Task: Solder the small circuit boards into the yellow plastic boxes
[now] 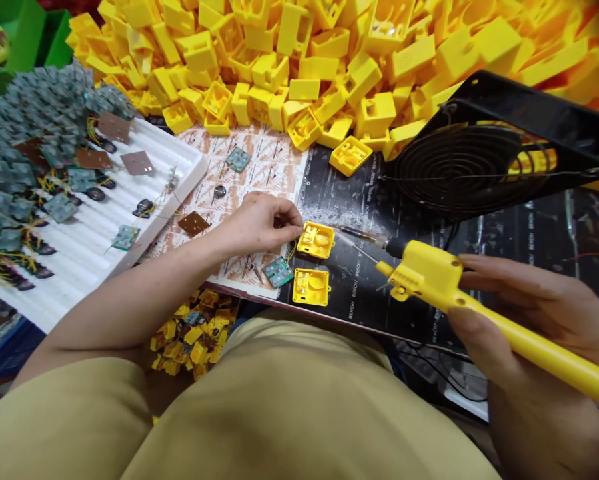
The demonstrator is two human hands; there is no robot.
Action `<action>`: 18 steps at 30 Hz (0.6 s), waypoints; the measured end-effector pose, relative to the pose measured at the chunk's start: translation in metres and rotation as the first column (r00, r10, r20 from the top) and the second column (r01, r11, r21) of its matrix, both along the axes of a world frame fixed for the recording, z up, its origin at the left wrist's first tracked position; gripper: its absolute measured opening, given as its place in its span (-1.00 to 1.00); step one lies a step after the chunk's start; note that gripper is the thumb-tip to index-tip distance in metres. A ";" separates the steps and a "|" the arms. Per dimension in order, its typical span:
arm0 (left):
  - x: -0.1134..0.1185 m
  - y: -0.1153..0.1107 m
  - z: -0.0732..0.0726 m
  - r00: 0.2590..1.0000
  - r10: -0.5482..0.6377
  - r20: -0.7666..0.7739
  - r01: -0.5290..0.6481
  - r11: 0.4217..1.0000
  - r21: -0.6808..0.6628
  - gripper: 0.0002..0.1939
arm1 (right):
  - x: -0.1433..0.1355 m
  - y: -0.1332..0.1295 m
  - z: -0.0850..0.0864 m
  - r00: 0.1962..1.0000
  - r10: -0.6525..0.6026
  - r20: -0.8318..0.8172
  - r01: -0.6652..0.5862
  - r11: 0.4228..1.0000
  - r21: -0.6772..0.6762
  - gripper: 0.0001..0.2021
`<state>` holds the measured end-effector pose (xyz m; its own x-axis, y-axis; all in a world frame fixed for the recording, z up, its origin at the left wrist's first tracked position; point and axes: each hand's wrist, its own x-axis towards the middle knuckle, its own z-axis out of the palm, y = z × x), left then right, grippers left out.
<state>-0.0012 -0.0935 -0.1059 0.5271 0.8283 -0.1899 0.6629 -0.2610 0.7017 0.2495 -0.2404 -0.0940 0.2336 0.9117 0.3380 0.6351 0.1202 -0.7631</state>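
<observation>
My right hand [524,320] is wrapped round a yellow soldering tool [429,277], whose metal tip points left at a small open yellow case [316,240]. At that case's left edge, my left hand [264,223] has thumb and forefinger pinched together; what lies between them is too small to make out. A green circuit board [278,272] with thin wires rests just below my left hand. Beside the board is a second open yellow case [310,287], nearer the table's front edge.
Many yellow cases [279,73] are heaped at the back. A black fan [479,153] stands back right. On the left, a white foam tray [154,167] bears many circuit boards with wires. More yellow parts [199,333] lie below the table edge.
</observation>
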 end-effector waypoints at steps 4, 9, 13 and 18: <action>0.002 -0.001 -0.002 1.000 0.012 0.020 -0.011 0.999 -0.037 -0.92 | 0.011 0.003 -0.009 0.997 0.074 -0.024 -0.073 0.997 0.040 -0.67; 0.005 -0.002 0.001 0.998 0.019 -0.057 -0.021 0.999 -0.026 -0.94 | 0.013 0.012 -0.017 0.968 0.211 0.137 -0.237 0.946 0.219 -0.56; 0.006 -0.004 0.002 0.992 -0.021 -0.122 0.024 0.999 0.025 -0.96 | 0.010 0.015 -0.008 0.936 0.298 0.188 -0.328 0.932 0.156 -0.64; 0.008 -0.007 0.003 0.974 -0.058 -0.220 0.078 0.993 0.084 -0.97 | 0.010 0.027 -0.001 0.794 0.533 0.292 -0.596 0.777 0.203 -0.86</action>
